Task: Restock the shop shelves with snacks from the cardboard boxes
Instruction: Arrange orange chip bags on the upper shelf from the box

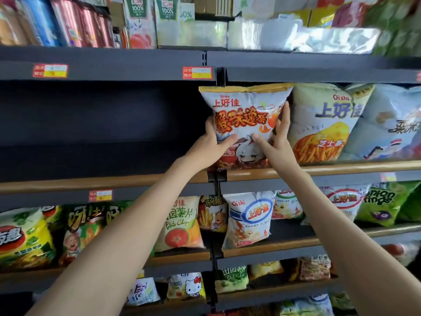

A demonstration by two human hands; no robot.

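Note:
A white and orange Oishi snack bag [245, 110] stands upright at the left end of the right-hand shelf section, by the black upright divider [220, 76]. My left hand [214, 145] grips its lower left side, thumb across the front. My right hand [276, 135] holds its right side, fingers up along the edge and thumb on the front. The bag's bottom sits at the wooden shelf lip [319, 171]. A cheese snack bag [323, 124] stands directly to its right. No cardboard box is in view.
The left section of this shelf [102, 133] is dark and bare. More snack bags fill the lower shelves [248, 220]. Juice cartons [141, 21] and wrapped packs stand on the top shelf. A pale blue bag [391, 124] sits at far right.

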